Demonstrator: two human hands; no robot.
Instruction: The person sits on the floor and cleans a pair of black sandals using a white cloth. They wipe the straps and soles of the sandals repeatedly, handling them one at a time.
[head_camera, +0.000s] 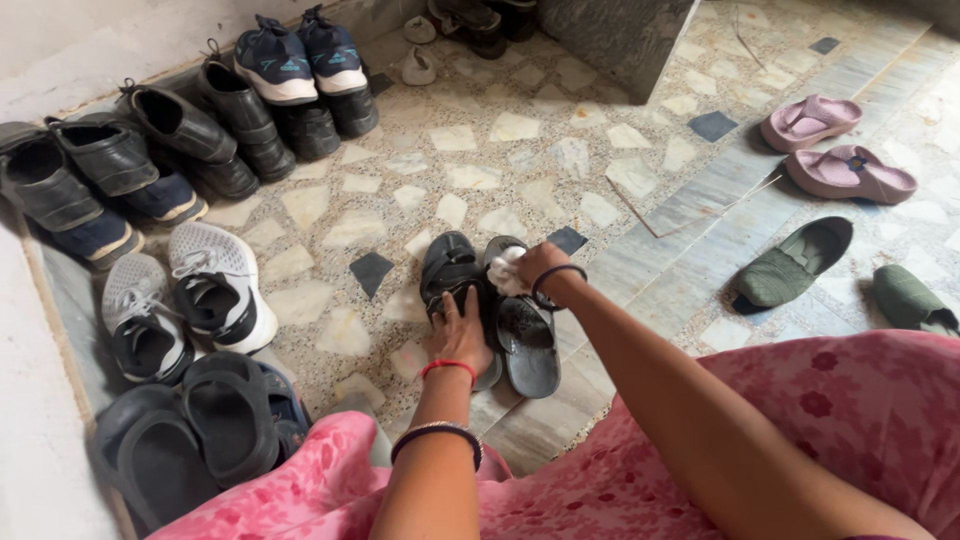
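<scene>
Mid-wipe: L hand (458, 335) fingers spread, pinning black sandals (490, 305) on tiled floor (420, 150); R hand (535, 268) fingers pinching white cloth (506, 272) on strap. Next prob needs firm rub w/ steady hold.

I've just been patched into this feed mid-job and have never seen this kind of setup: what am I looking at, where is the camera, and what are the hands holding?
There is no machine here. One camera sits on a person's head and looks down, so the two bare arms reaching out from the bottom are that person's own, above a pink flowered garment.

The left hand presses flat on a pair of black sandals lying on the stone-chip floor. The right hand holds a small white cloth against the strap of the right-hand sandal; its fingers are closed round the cloth.

Around them: white sneakers and dark slip-ons at left, black shoes and blue trainers along the wall, pink sandals and green slip-on shoes at right.
</scene>
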